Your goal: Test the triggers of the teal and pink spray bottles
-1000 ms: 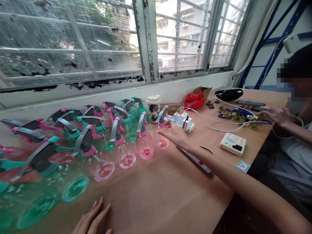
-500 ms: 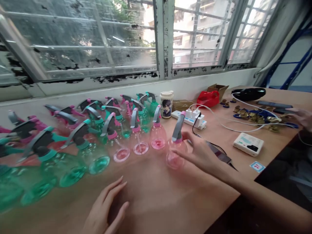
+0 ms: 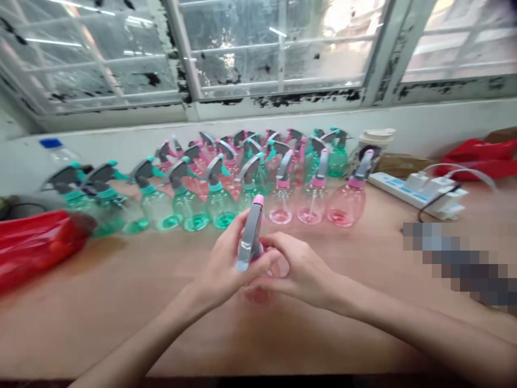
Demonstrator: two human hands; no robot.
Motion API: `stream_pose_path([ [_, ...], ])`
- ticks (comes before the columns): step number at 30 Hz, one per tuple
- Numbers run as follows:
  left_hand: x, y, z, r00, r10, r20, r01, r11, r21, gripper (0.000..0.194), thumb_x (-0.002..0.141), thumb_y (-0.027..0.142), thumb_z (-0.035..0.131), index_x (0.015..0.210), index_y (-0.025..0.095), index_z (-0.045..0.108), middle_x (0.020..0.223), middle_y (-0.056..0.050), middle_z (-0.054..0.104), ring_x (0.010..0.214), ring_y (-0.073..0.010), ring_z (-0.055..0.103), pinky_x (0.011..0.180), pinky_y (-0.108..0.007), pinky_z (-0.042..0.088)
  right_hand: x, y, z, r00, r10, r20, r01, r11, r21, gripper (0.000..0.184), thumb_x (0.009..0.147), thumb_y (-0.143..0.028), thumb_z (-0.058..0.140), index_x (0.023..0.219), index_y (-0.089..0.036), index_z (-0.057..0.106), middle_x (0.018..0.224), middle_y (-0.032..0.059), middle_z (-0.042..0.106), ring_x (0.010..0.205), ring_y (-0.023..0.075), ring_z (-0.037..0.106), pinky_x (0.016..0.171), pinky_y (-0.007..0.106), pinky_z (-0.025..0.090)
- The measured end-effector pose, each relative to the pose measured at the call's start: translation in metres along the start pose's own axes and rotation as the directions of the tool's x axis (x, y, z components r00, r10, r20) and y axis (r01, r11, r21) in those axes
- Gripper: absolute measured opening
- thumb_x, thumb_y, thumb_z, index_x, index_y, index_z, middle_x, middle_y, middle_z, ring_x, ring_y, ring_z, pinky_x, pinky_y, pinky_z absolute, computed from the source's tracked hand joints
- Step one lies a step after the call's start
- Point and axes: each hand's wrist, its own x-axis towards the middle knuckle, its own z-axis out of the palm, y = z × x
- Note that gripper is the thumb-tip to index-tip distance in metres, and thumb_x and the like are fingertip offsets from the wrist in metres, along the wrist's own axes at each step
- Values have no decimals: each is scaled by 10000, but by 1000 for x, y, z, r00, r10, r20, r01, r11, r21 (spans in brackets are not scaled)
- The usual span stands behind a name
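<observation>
A pink spray bottle (image 3: 252, 231) with a grey spray head and pink nozzle tip stands in front of me, between my two hands. My left hand (image 3: 226, 261) is wrapped round its neck, just under the spray head. Around the clear pink body curls my right hand (image 3: 305, 267), its thumb and fingers closed on the side. My fingers hide part of the neck and body. Just behind are more pink bottles (image 3: 310, 202) and a row of green spray bottles (image 3: 196, 207), all upright.
A red plastic bag (image 3: 40, 242) lies at the left, near a clear bottle with a blue cap (image 3: 51, 144). To the right are a lidded paper cup (image 3: 375, 139), a white power strip (image 3: 399, 188) with plugs and cables, and another red bag (image 3: 480, 159). Windows rise behind.
The pink spray bottle has come away from the right end of the row to in front of me. My left hand, empty before, has closed round its neck. The view has swung left.
</observation>
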Motion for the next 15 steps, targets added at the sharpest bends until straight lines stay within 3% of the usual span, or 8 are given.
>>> stream_pose_path([
  [7, -11, -19, -14, 990, 25, -136, -43, 990, -136, 452, 852, 232, 587, 1298, 228, 517, 1272, -65, 609, 1127, -223, 603, 948, -356, 503, 17, -5, 35, 996, -69, 58, 65, 996, 64, 509, 762, -453, 772, 1150, -215, 544, 1120, 77, 679, 1033, 244, 661, 873, 371, 541],
  [9, -13, -21, -14, 987, 25, -157, -44, 992, -119, 447, 840, 203, 553, 1285, 238, 527, 1213, -49, 631, 1016, -198, 635, 867, -326, 526, 16, 3, 36, 990, -94, 105, 85, 992, 90, 584, 764, -505, 754, 1200, -200, 513, 1165, 101, 662, 1052, 248, 656, 877, 376, 544],
  [12, -12, -19, -16, 985, 7, -173, -20, 997, -75, 468, 801, 173, 516, 1263, 247, 548, 1016, -10, 663, 650, -119, 593, 644, -266, 516, 6, 23, 30, 971, -142, 190, 133, 989, 58, 739, 775, -605, 696, 1322, -176, 446, 1279, 160, 611, 1149, 286, 616, 955, 439, 511],
  [15, -5, -14, -18, 991, 4, -135, -14, 997, -74, 498, 758, 170, 502, 1248, 234, 563, 879, 10, 667, 511, -96, 503, 614, -275, 498, -7, 49, 19, 967, -64, 248, 81, 995, -61, 640, 840, -577, 643, 1325, -196, 475, 1352, 170, 570, 1227, 303, 569, 1010, 482, 475],
])
